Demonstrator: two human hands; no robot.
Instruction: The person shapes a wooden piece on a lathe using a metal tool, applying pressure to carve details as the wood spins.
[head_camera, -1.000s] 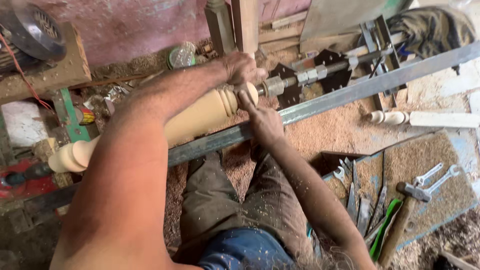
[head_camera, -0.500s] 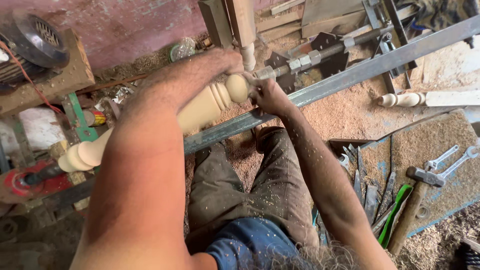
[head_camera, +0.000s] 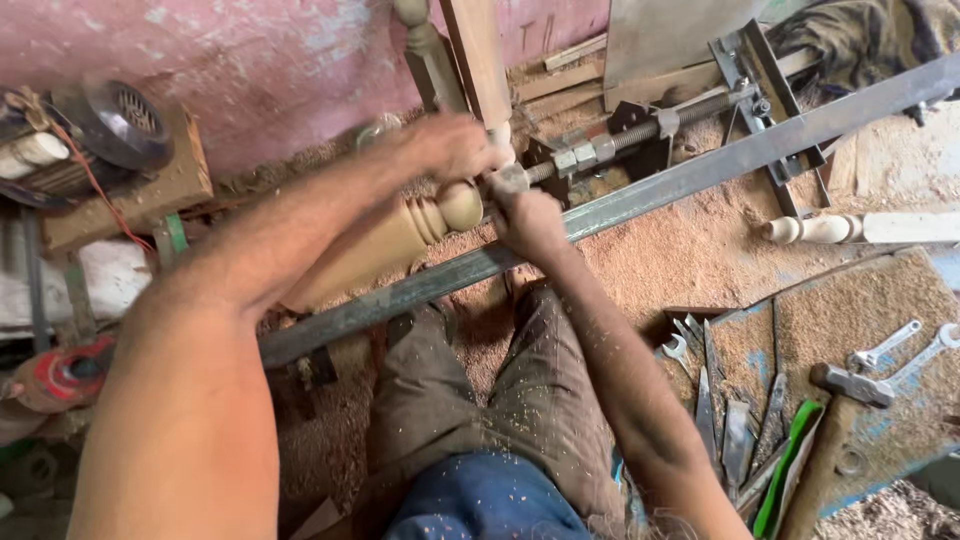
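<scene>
Gripping point: both hands meet at the right end of the turned wooden spindle (head_camera: 400, 238), where its rounded knob touches the metal tailstock centre (head_camera: 512, 180).
Left hand (head_camera: 455, 145): reaches over the top of the spindle, fingers curled down at the knob end; cannot tell if it clasps the wood or the metal.
Right hand (head_camera: 530, 218): clenched around the tailstock centre just beside the knob, thumb up.
Spindle: lies tilted, left end low and hidden behind the left forearm, right end higher at the tailstock; sits just behind the long steel rail (head_camera: 640, 195).
Tailstock screw (head_camera: 600, 150): threaded rod with nuts, runs right from the hands.
Motor (head_camera: 120, 125): far left, on a wooden block, red wire attached.
Second turned piece (head_camera: 820, 230): pale, lying on the sawdust, well apart to the right.
Tool board (head_camera: 840, 330): lower right, dusty; carries chisels (head_camera: 730, 420), spanners (head_camera: 885, 348) and a hammer (head_camera: 850, 385).
Floor: sawdust all over, also on the person's trousers (head_camera: 480, 400).
</scene>
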